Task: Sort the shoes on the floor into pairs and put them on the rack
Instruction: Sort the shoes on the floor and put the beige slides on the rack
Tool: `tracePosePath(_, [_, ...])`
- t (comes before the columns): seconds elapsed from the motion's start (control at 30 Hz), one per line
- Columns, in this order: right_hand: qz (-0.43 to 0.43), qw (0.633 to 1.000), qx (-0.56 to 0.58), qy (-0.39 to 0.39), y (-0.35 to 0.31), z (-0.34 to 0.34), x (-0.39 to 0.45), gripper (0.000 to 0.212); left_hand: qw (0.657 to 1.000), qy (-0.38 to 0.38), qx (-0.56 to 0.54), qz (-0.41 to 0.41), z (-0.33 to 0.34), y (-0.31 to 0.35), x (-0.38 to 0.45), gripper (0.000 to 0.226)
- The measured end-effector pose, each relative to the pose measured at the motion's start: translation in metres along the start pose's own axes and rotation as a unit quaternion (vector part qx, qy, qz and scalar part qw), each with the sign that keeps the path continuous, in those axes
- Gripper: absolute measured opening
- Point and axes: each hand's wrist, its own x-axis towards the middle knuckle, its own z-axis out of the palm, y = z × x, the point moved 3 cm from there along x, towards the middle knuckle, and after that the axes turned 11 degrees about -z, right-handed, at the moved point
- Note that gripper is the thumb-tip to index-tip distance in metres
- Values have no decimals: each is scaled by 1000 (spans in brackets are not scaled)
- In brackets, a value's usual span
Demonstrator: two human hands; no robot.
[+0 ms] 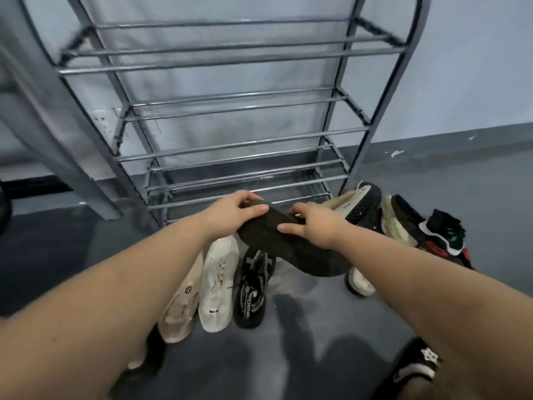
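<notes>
Our left hand [240, 210] pinches one end of a dark shoe [288, 243], and our right hand [313, 226] curls over its middle, just in front of the rack [230, 145]. Its far end hangs unsupported, so a loose pinch could drop it onto the shoes on the floor [219, 284] below.

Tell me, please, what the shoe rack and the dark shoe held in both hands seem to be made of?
Shoe rack: probably metal tubing with a grey, slightly glossy finish; its thin round bars catch highlights. Dark shoe: likely a matte knit or mesh textile, judging by its fine, dull texture, though blur leaves this uncertain. The left hand and right hand grip it.
</notes>
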Motion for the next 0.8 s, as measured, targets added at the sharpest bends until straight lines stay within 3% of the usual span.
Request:
tracePosePath(0.13, [-24,999,1,33,-25,-41,-10,50,997,11,61,45,-34,37,-23,33])
tracePosePath(0.3, [-27,998,27,51,-31,-36,-26,44,993,-4,100,67,-36,42,-40,31])
tracePosePath(0.47, [-8,993,66,94,-31,-32,-21,48,992,33,88,82,-39,51,-36,33])
tracePosePath(0.67, [31,991,103,77,-20,-31,-27,54,993,62,74,72,-36,41,-35,34])
tracePosePath(0.8, [73,985,101,122,-15,-34,-27,61,991,111,36,63,-33,39,-32,34])
